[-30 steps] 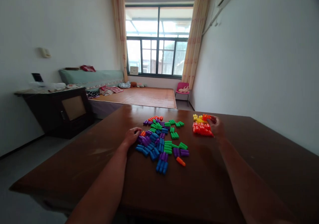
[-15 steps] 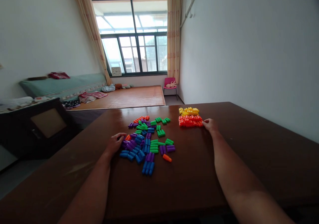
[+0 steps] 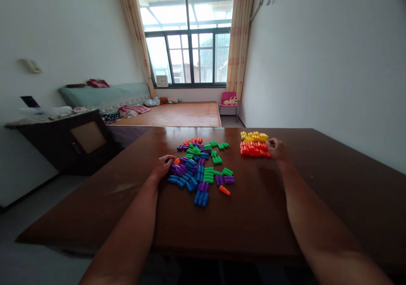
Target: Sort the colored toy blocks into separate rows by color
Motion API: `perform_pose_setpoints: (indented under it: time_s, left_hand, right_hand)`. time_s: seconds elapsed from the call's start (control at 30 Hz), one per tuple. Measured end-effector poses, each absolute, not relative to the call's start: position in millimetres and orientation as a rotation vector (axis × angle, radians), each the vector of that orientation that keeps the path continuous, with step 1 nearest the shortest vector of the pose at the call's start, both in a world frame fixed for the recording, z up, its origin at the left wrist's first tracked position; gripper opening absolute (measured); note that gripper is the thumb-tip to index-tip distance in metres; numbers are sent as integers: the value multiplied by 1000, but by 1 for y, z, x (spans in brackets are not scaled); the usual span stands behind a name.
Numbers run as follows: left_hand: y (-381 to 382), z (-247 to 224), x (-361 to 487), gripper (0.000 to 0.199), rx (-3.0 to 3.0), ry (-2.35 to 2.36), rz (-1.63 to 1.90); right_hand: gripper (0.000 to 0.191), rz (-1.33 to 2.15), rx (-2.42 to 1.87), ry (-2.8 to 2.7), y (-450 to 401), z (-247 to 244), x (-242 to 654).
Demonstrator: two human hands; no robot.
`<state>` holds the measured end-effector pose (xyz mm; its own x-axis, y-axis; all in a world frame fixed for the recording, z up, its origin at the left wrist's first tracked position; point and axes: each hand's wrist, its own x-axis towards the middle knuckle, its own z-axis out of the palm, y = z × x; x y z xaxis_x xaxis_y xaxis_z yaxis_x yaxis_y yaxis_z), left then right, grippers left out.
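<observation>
My left hand (image 3: 164,165) lies at the left edge of a mixed pile, its fingers loosely curved and a little apart, beside an orange piece (image 3: 176,161). Around that piece are purple pieces (image 3: 180,169) and blue pieces (image 3: 191,184); green pieces (image 3: 208,175) lie to their right. My right hand (image 3: 275,148) is closed, fingertips at the right end of a row of red-orange pieces (image 3: 253,149). Whatever is between those fingers is too small to make out. Directly behind that row sit yellow pieces (image 3: 254,136).
A single orange piece (image 3: 224,190) lies near the front of the pile on the brown table (image 3: 247,226). More orange pieces (image 3: 193,141) are at the back. Beyond the table are a bed (image 3: 187,112), a pink chair (image 3: 228,100) and, at left, a dark cabinet (image 3: 63,141).
The camera view has shifted, so the scene appears farther right and higher. My right hand has moved slightly back along the red-orange row's right end. My left hand stays by the pile.
</observation>
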<state>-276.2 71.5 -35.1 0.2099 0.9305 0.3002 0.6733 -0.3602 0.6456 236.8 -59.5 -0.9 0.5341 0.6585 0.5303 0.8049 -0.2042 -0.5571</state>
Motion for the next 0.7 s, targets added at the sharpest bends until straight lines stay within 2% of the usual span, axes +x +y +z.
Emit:
perform_pose_setpoints:
  time_s: [0.1,0.17,0.37,0.7]
  left_hand:
    - [74,-39,-277,34,2114,1471,955]
    - [72,-39,-277,33,2117,1472,954]
    - [62,-32,-271,29,2134,1552,912]
    - [58,-28,-265,27,2167,1644,859]
  right_hand:
    - [32,309,-1524,-1778,-54,21,170]
    - [32,500,-1385,-1969,-52,23,122]
    - [17,245,-1343,-2114,-38,-10,50]
    - [37,-63,-1611,-2161,88,11,2]
